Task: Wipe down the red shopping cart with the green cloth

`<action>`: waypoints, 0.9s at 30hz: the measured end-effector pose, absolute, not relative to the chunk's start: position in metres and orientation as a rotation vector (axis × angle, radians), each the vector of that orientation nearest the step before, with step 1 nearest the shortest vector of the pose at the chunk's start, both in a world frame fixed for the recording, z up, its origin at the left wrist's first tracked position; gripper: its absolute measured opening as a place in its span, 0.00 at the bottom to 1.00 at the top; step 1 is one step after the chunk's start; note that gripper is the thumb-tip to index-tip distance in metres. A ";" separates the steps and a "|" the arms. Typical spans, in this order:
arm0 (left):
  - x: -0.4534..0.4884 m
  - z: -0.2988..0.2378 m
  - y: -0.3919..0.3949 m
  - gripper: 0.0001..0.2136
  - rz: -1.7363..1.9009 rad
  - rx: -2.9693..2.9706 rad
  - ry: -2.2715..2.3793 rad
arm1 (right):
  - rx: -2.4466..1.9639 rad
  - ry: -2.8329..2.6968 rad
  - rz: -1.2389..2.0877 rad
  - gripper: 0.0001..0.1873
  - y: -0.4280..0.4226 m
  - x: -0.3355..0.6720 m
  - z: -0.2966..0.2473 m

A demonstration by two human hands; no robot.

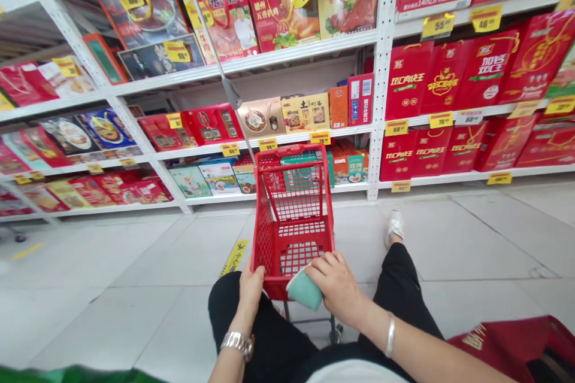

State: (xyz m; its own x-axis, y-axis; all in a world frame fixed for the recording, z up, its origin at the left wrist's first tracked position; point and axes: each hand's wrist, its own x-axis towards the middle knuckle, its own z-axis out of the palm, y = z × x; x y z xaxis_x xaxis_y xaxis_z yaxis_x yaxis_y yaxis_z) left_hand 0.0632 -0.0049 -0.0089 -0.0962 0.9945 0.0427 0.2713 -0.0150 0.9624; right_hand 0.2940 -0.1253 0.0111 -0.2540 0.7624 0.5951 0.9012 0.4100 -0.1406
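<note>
A small red plastic shopping cart (293,227) stands in front of me between my legs, its mesh basket holding nothing I can see. My left hand (250,292), with a metal watch at the wrist, is closed on the near left corner of the rim. In my right hand (336,284) I hold a folded teal cloth (306,290) with a pale edge. It rests against the near rim toward the right corner, with my fingers bent over it. My right fingertips are partly hidden. A thin metal pole (214,57) rises from the cart's left side.
White store shelves (269,54) with boxed goods and yellow price tags stretch across the back. Red gift bags (408,81) fill the right shelves. A yellow floor strip (235,257) lies left of the cart. Dark red fabric (516,344) shows at lower right.
</note>
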 end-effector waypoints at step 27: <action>0.112 -0.003 0.032 0.19 1.125 1.341 1.348 | -1.348 -1.717 -0.543 0.18 -0.156 0.413 0.011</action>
